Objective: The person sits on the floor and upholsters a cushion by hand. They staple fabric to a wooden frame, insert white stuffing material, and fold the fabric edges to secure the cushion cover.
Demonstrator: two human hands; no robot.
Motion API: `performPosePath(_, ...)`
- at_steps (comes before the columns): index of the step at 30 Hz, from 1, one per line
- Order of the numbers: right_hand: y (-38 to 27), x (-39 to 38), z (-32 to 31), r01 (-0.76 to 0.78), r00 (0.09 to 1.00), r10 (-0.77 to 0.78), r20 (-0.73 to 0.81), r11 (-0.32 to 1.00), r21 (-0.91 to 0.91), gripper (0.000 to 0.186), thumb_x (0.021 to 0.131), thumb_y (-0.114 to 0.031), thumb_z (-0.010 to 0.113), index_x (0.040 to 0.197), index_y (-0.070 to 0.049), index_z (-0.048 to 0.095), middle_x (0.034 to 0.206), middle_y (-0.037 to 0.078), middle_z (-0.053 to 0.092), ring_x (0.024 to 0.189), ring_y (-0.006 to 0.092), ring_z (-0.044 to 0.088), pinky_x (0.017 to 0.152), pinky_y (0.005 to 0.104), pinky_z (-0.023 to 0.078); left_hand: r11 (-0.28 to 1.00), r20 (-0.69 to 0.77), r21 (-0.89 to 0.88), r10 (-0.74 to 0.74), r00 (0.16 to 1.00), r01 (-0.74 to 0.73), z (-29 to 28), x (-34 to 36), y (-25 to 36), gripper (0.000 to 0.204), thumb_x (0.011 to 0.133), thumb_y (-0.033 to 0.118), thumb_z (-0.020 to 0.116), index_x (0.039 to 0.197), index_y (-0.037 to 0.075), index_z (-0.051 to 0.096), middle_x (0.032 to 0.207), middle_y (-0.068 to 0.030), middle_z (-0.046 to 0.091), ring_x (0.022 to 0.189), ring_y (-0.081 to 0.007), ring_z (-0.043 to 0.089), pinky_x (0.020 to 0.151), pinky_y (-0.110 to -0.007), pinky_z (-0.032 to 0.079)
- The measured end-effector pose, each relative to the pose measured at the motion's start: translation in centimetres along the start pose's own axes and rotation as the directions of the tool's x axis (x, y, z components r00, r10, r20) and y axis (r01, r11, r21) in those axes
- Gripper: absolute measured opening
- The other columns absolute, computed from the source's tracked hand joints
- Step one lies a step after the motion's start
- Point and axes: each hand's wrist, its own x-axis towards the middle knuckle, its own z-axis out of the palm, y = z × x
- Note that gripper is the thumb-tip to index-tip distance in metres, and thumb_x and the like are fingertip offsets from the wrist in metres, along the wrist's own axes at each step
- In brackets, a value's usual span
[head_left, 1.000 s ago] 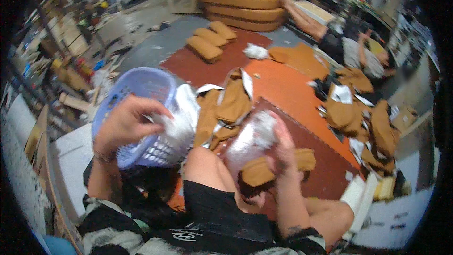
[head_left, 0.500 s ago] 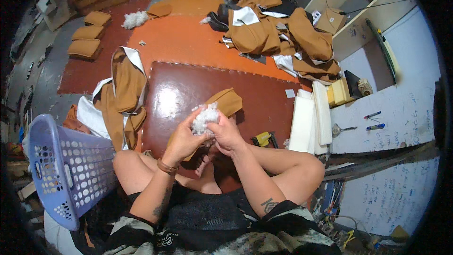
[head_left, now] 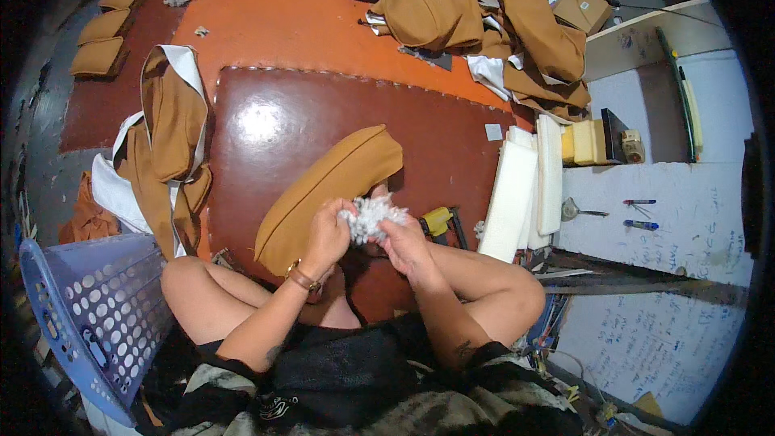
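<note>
Fluffy white stuffing (head_left: 374, 218) between hands (head_left: 407, 249)

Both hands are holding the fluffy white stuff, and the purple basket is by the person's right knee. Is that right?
Not quite: the head view shows the purple basket by the person's left knee. The left hand and right hand do hold the fluffy white stuff.

Seen from above, a person sits with bent legs (head_left: 484, 287), left grip (head_left: 327, 234) and right grip (head_left: 408, 250) pinching a tuft of white fluff (head_left: 375, 216) between them. Just beyond the left grip, a long, seamed brown piece (head_left: 331, 190) lies on a dark red mat (head_left: 323, 109). A lilac basket (head_left: 105, 282), pierced with holes, stands at the person's left, near brown fabric edged in white (head_left: 169, 129). To the right are a yellow tool (head_left: 437, 222) and white foam strips (head_left: 510, 194). Farther off, a brown heap (head_left: 436, 8) lies at upper right.
</note>
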Motion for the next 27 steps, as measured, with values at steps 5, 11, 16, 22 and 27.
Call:
performPosePath(5,-2.7,1.7,-3.7,0.156,0.959,-0.131,-0.252,0.985,0.080,0.031,0.098,0.002,0.061,0.128,-0.007,0.059,0.120,0.010,0.069,0.099,0.0249,0.069,0.073,0.0392,0.058,0.814,-0.113,0.553,0.284,0.952,-0.177,2.7,3.5,-1.0,0.019,0.088,0.006,0.062,0.107,0.002,0.060,0.104,-0.0197,0.060,0.099,-0.0443,0.061,0.087,-0.054,0.049)
performPosePath(11,-5.6,1.2,-4.8,0.293,0.892,-0.289,-0.348,0.955,-0.044,0.037,0.097,0.003,0.063,0.133,-0.006,0.057,0.125,0.012,0.067,0.107,0.0274,0.069,0.078,0.0442,0.060,0.497,-0.020,0.855,0.314,0.949,-0.147,3.3,7.3,-3.8,0.030,0.090,0.017,0.069,0.116,0.005,0.058,0.111,-0.0142,0.060,0.102,-0.0384,0.063,0.082,-0.051,0.055)
performPosePath(16,-6.8,2.4,-3.8,0.331,0.904,-0.346,-0.251,0.938,-0.100,0.036,0.096,0.003,0.069,0.130,-0.001,0.060,0.123,0.011,0.071,0.107,0.0240,0.071,0.080,0.0391,0.061,0.508,0.079,0.821,0.351,0.933,-0.261,1.5,8.6,-4.0,0.024,0.092,0.016,0.067,0.113,0.006,0.060,0.113,-0.0131,0.061,0.103,-0.0358,0.065,0.083,-0.047,0.058)
performPosePath(22,-7.8,5.0,0.9,0.342,0.906,-0.351,-0.237,0.936,-0.082,0.034,0.093,0.003,0.073,0.125,-0.002,0.066,0.114,0.009,0.075,0.098,0.0202,0.073,0.081,0.0347,0.061,0.632,0.016,0.705,0.439,0.898,-0.322,-1.9,10.6,-3.2,0.015,0.092,0.016,0.068,0.100,0.005,0.060,0.098,-0.0175,0.066,0.087,-0.0391,0.070,0.072,-0.051,0.059)
performPosePath(27,-4.2,10.6,2.4,0.536,0.727,-0.647,-0.229,0.743,-0.401,0.019,0.090,0.000,0.077,0.109,-0.001,0.072,0.101,0.007,0.076,0.090,0.0133,0.070,0.079,0.0313,0.058,0.761,-0.099,0.624,0.303,0.948,-0.178,-0.8,10.9,-2.2,0.017,0.089,0.015,0.070,0.100,0.004,0.063,0.093,-0.0183,0.071,0.082,-0.0420,0.070,0.073,-0.053,0.057)
